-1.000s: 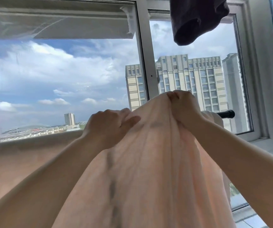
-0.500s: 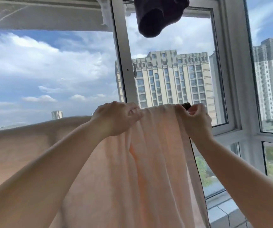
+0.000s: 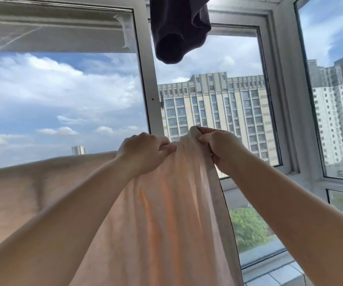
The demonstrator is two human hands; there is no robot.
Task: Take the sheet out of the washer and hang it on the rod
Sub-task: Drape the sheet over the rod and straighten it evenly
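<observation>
A pale peach sheet point(image 3: 166, 213) hangs in front of the window, draped along a line that runs from the left edge to the middle. The rod under it is fully covered by the cloth. My left hand point(image 3: 143, 151) pinches the top fold of the sheet. Just to its right, my right hand point(image 3: 218, 145) grips the sheet's right corner and hem, which rises slightly above the fold. The two hands are close together with bunched cloth between them.
A dark garment point(image 3: 178, 29) hangs overhead at the top centre. The window frame post point(image 3: 147, 83) stands right behind the hands. A second window pane point(image 3: 335, 100) angles in on the right. Tiled sill point(image 3: 273, 275) lies at the lower right.
The hands have moved closer together at the sheet's right end, and the right hand now lifts the corner. The dark rod tip seen earlier is now hidden. The view has shifted.
</observation>
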